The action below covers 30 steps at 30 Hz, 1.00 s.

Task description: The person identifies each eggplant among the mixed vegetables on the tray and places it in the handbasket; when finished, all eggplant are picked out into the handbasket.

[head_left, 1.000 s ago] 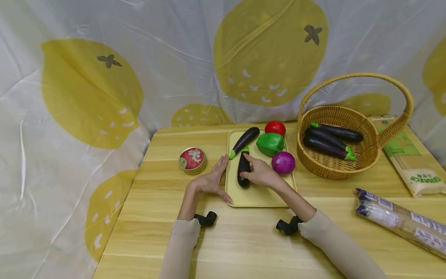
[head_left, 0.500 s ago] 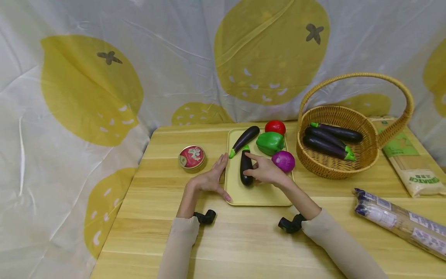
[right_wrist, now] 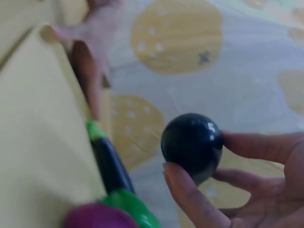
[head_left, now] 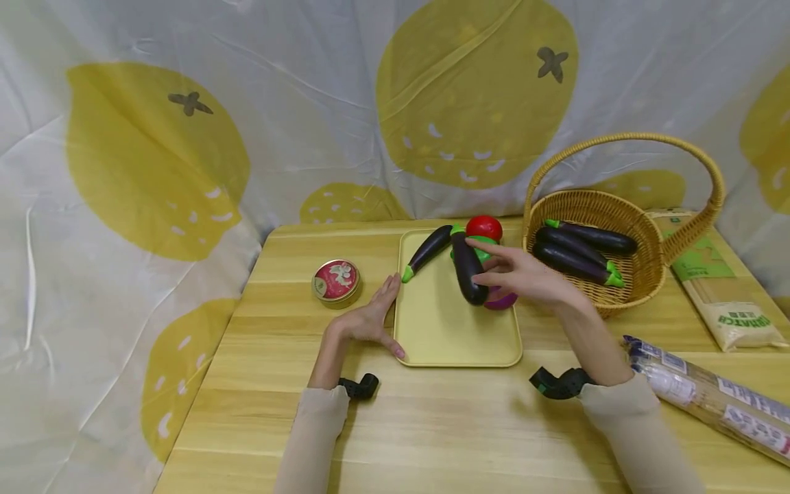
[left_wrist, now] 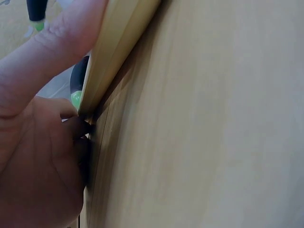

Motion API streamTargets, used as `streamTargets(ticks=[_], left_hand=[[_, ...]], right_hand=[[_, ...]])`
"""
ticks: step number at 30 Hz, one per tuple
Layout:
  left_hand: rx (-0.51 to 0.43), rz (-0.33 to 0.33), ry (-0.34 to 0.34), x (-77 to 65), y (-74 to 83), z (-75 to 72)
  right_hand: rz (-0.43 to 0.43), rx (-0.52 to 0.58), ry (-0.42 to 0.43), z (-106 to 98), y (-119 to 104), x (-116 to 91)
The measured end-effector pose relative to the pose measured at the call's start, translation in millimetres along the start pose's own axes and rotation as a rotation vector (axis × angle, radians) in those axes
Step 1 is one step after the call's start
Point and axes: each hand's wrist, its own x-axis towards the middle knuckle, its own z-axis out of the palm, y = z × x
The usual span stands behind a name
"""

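My right hand (head_left: 524, 274) pinches a dark eggplant (head_left: 467, 267) between thumb and fingers, lifted over the right side of the yellow tray (head_left: 457, 346). In the right wrist view the round end of that eggplant (right_wrist: 192, 145) faces the camera. It partly covers a green bell pepper (head_left: 483, 248) and a purple onion (head_left: 503, 300); a red tomato (head_left: 484, 227) shows behind. Another eggplant (head_left: 427, 252) lies at the tray's back left, stem toward me. Along the tray's left edge my left hand (head_left: 369, 321) rests with fingers spread, thumb at the front corner.
A wicker basket (head_left: 592, 305) holding several eggplants (head_left: 574, 264) stands right of the tray, its tall handle arching up. A round red tin (head_left: 336, 281) sits at left. Packs of noodles (head_left: 710, 391) and another long package (head_left: 722, 288) lie at right. A lemon-print cloth hangs behind.
My right hand has picked the eggplant up off the middle of the tray and carried it to the right, toward the basket. The left hand stays at the tray's edge.
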Motion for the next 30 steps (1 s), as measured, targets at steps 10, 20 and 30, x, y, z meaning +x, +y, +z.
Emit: streamTargets(ticks=[10, 20, 30], left_hand=[[-0.003, -0.001, -0.004, -1.7, 0.1, -0.8], [-0.026, 0.003, -0.001, -1.0, 1.5, -1.6], [-0.038, 0.001, -0.002, -1.6, 1.5, -0.2]], right_hand=[[-0.092, -0.188, -0.053, -69.2, 5.1, -64.7], [0.011, -0.486, 0.074, -104.6, 16.6, -101.2], [0.052, -0.507, 0.138, -118.9, 39.9, -90.0]])
